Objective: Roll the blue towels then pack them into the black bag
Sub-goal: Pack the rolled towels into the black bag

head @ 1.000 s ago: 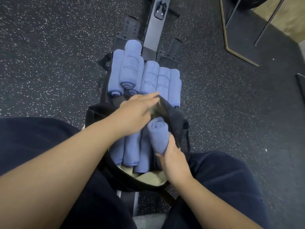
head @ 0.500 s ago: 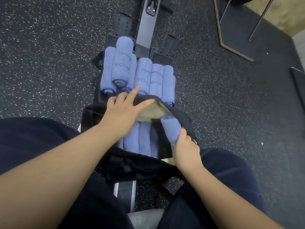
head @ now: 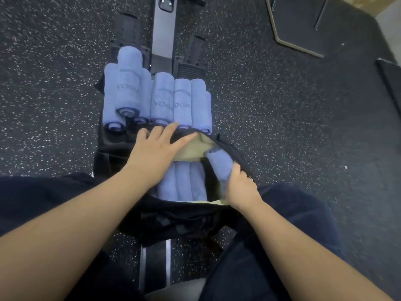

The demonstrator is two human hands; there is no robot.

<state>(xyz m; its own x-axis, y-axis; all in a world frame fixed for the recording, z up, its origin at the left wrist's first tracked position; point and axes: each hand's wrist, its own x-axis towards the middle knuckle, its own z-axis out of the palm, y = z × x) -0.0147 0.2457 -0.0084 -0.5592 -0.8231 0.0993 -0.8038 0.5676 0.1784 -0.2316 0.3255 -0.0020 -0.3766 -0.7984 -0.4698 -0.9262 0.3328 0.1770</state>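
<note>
While a speckled black rubber floor (head: 271, 127) is spreading out beneath everything, a soft black fabric bag (head: 173, 220) with a pale lining is sitting open between the seated person's knees. Beyond the bag's far rim, a row of rolled blue terry towels (head: 156, 98), some printed "YOGA", is lying with long axes pointing away from the person; three more rolls (head: 184, 183) are lying packed inside the bag, aligned the same way. At the bag's far rim, the left hand (head: 156, 153) is pressing flat, fingers straight, spreading the mouth. At the bag's right edge, the right hand (head: 240, 187) is gripping another rolled blue towel (head: 219, 164), tilted end-up, seemingly being fed into the gap beside the packed rolls.
</note>
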